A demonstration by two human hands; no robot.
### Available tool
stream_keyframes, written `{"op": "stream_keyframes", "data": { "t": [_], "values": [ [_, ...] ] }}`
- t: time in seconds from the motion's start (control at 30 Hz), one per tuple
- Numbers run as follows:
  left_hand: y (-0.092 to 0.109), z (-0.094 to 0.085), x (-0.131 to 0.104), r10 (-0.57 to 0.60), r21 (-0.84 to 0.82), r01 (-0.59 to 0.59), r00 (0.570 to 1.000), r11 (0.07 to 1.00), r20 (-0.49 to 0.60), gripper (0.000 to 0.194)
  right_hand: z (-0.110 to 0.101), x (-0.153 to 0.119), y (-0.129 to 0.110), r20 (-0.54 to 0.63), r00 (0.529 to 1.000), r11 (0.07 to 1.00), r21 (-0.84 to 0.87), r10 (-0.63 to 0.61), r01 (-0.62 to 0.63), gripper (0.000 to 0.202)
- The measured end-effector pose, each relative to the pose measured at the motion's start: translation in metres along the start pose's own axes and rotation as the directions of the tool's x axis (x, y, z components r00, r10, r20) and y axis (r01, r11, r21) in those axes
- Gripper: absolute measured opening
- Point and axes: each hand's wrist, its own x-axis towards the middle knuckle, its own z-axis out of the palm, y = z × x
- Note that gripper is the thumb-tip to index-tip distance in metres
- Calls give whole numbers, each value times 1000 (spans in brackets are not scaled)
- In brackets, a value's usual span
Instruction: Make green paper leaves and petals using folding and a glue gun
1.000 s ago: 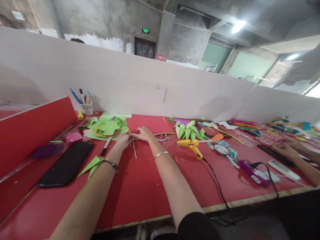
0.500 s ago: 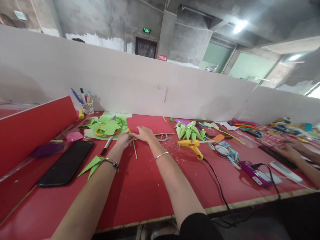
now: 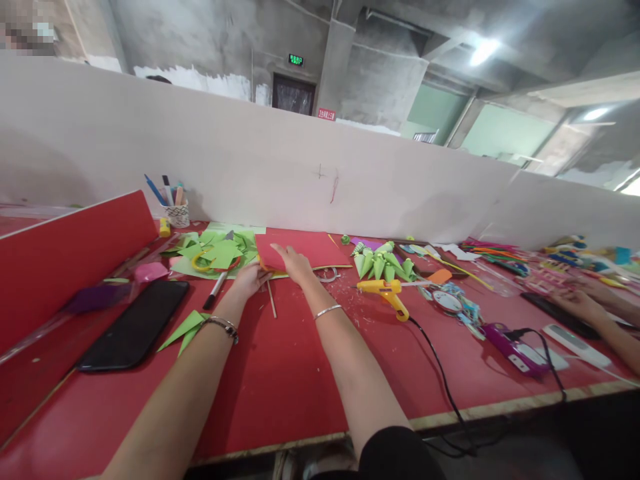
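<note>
A stack of coloured paper [image 3: 313,248] with a red sheet on top lies at the back of the table; yellow and orange edges show beneath. My left hand [image 3: 247,280] has its fingers closed on the stack's near left corner, which is slightly raised. My right hand [image 3: 295,264] rests on the red sheet with its fingers stretched out. A thin wooden stick [image 3: 271,299] lies just below my hands. Left of them are green paper pieces [image 3: 223,255], yellow-handled scissors [image 3: 200,261] and a marker [image 3: 215,291].
Folded green paper cones [image 3: 383,261] and a yellow glue gun [image 3: 384,293] with a black cable lie to the right, near a purple power strip [image 3: 515,348]. A black phone [image 3: 135,327] lies on the left. Another person's hands [image 3: 583,303] work at far right.
My left hand has taken hold of the paper stack's corner, and its orange and yellow layers now show. My right hand has moved slightly right, fingers extended over the red sheet.
</note>
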Motion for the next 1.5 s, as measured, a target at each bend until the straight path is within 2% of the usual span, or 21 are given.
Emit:
{"op": "stream_keyframes", "data": {
  "t": [0.2,0.37,0.5,0.6,0.7,0.87,0.9,1.03,1.07,1.2,1.5],
  "values": [
    [-2,1,-4,40,35,-41,999,999,27,30,9,-4,-4,-39,995,987,131,-91,95,35],
    [-3,2,-3,85,39,-86,996,996,39,14,17,0,-6,-81,991,962,247,-102,119,40],
    [-5,0,0,111,40,-112,994,993,24,22,17,9,0,-50,992,942,310,-117,127,25],
    [-6,1,1,124,48,-123,992,991,-10,22,15,14,4,-38,993,935,335,-110,117,28],
    [-7,2,1,126,54,-123,990,991,-59,16,16,16,6,-35,995,932,350,-89,96,32],
    [-7,3,-1,139,56,-132,981,990,-134,48,15,15,7,-10,999,925,379,-35,36,39],
    [-7,4,-1,143,59,-136,980,989,-137,49,15,14,7,-3,1000,923,383,-29,28,40],
    [-8,5,-2,116,84,-110,991,990,-72,23,13,15,4,25,1000,927,374,13,-22,42],
    [-7,5,-2,99,92,-94,994,991,-50,21,13,15,3,30,999,929,368,35,-43,42],
    [-6,5,-2,63,113,-62,998,992,-10,31,12,18,-1,52,993,928,353,109,-121,42],
    [-5,6,-4,32,115,-29,999,993,-18,30,2,37,-18,185,973,914,356,136,-195,39]
  ]
}}
